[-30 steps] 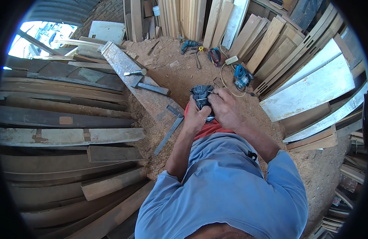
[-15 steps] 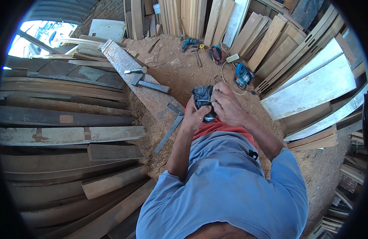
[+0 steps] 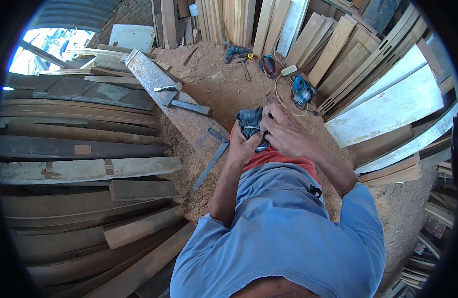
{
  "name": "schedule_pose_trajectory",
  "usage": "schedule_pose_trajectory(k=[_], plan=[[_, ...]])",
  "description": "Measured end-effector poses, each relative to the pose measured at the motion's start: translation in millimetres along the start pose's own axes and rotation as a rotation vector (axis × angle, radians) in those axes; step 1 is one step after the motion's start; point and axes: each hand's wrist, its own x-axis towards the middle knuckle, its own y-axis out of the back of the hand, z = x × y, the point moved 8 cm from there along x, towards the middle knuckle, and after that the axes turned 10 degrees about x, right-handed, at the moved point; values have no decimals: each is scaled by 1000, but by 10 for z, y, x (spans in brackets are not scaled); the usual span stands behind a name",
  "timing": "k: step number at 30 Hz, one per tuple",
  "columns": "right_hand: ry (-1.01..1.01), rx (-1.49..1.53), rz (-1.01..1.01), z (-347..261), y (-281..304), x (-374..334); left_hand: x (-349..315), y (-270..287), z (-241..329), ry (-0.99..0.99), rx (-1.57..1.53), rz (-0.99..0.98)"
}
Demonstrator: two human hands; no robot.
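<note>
Your left hand [image 3: 244, 146] and right hand [image 3: 283, 131] stay at chest height, fingers of both pinching the dark crumpled bag [image 3: 250, 121]; since a second ago it sits slightly higher, grip unchanged, so handling continues. Beyond: steel square [image 3: 214, 154] on plank [image 3: 174, 99], blue power saw [image 3: 302, 92] on sawdust floor [image 3: 224, 89].

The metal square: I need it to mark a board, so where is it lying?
In the head view the metal square lies at the near end of the long plank, on the sawdust, just left of the left hand.
</note>
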Motion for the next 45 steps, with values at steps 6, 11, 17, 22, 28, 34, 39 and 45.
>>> schedule_pose_trajectory(k=[6,11,17,22,28,34,39,45], plan=[[-24,-22,-2,60,-47,-23,-9,13,-52,18,-53,16],[-17,47,32,75,-36,-28,-15,34,-149,93,-212,-22],[-46,182,-113,-3,36,37,-97,-70,-187,173,-462,-135],[-17,134,-143,-13,30,51,-121,-121,-162,106,-426,-125],[-34,83,-122,29,-55,12,-103,-80,-217,73,-348,-72],[-26,-39,191,-154,152,-38,-44,30,-179,80,-300,-28],[-148,-21,206,-30,66,-202,18,41,-226,87,-314,-14],[-406,406,234,153,-96,-291,51,56,-290,46,-280,79]])
